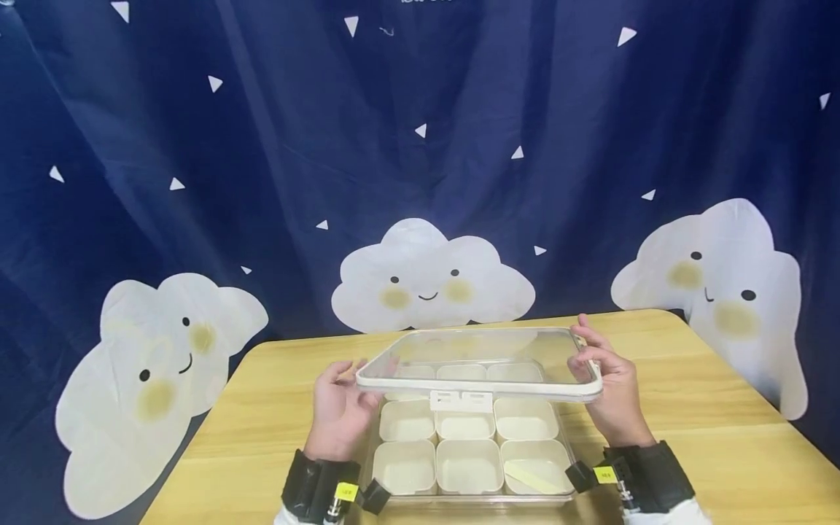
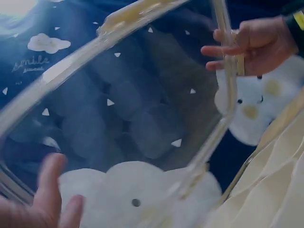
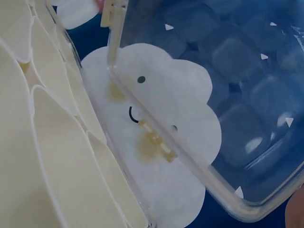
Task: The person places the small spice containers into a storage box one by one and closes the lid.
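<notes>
Both hands hold a clear lid (image 1: pixel 472 388) with a cream rim, raised and tilted above a clear storage box (image 1: pixel 472 500). At the lid's left edge is my left hand (image 1: pixel 337 415), its fingers partly hidden behind the rim. My right hand (image 1: pixel 613 390) grips the opposite edge, fingers curled over the rim; the left wrist view also shows this right hand (image 2: pixel 259 45) beside a side clip. A white latch (image 1: pixel 461 400) hangs from the lid's front. Inside the box stand rows of cream square cups (image 1: pixel 405 467). One front cup contains a pale yellow strip (image 1: pixel 534 477).
The box sits on a light wooden table (image 1: pixel 709 408), whose rounded far edge meets a dark blue curtain (image 1: pixel 459 175) with cloud prints. Wood surface extends to the left and right of the box. Black straps (image 1: pixel 646 477) with small cameras circle both wrists.
</notes>
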The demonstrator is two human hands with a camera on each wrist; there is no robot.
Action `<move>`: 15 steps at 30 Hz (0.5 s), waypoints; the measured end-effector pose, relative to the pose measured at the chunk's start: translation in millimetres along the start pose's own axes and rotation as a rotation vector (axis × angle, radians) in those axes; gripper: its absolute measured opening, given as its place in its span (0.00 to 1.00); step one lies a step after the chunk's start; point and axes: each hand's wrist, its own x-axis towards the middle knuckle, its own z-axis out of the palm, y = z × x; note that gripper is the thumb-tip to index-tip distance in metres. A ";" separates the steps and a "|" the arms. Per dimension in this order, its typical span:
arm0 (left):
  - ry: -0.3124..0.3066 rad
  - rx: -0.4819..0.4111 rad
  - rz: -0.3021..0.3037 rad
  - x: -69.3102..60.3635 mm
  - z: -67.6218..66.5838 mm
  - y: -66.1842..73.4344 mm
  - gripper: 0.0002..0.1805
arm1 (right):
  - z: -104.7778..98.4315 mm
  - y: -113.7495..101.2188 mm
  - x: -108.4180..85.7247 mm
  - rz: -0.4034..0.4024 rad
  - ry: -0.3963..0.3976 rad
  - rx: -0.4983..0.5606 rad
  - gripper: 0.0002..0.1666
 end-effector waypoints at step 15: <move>-0.051 0.119 -0.146 -4.4 4.6 -2.0 0.28 | 0.5 -9.0 2.4 0.322 -0.112 0.986 0.47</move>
